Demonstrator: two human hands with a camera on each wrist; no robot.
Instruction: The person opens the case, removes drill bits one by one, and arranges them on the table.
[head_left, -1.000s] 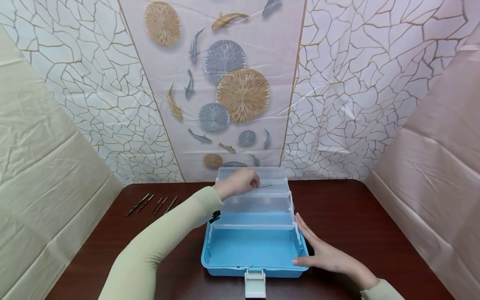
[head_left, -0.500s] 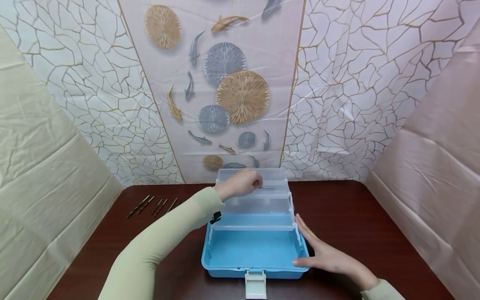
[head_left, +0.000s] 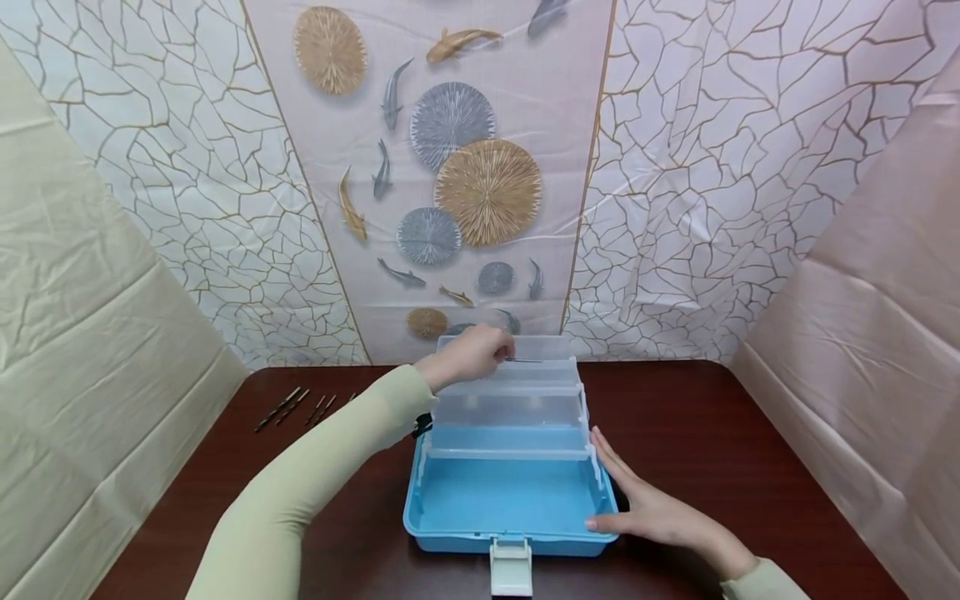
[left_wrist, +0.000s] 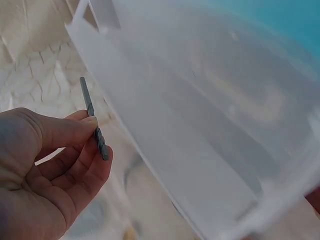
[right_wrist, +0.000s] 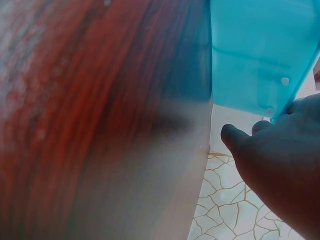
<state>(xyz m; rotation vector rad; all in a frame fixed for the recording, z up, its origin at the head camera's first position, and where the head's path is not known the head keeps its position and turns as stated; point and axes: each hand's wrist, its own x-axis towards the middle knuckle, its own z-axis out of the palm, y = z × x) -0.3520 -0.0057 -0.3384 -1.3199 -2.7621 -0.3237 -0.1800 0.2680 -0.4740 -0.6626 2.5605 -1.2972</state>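
In the left wrist view my left hand (left_wrist: 60,170) pinches a drill bit (left_wrist: 86,95) between thumb and fingers. The bit has a plain shank and a twisted flute. That hand (head_left: 476,354) is over the top clear tray (head_left: 536,375) of an opened blue toolbox (head_left: 510,496), and the bit points right. My right hand (head_left: 652,508) rests on the toolbox's right side, fingers fairly straight and thumb on the front rim. The right wrist view shows this hand (right_wrist: 280,155) in shadow beside the blue wall.
Several drill bits (head_left: 277,408) lie on the dark red wooden table (head_left: 667,417) to the left of the toolbox. A white latch (head_left: 512,568) hangs at the box's front. Patterned cloth (head_left: 675,167) stands behind, with plain cloth walls on both sides.
My left hand, still holding the drill bit, has shifted slightly left and up over the top tray. My right hand stays on the toolbox.
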